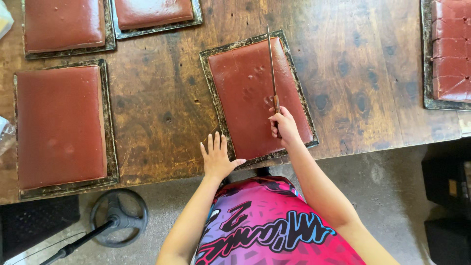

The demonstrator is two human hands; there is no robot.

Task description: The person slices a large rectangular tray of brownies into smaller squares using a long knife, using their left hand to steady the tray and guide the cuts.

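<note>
Pink patterned shirt sits closest below me, both hands out over a wooden table.

My right hand is closed around the handle of a long knife, blade lying lengthwise along the brown slab in the middle tray. My left hand lies flat, fingers spread, at that tray's near corner. I count five trays of brown slab; the far-right one is already cut into blocks.
</note>
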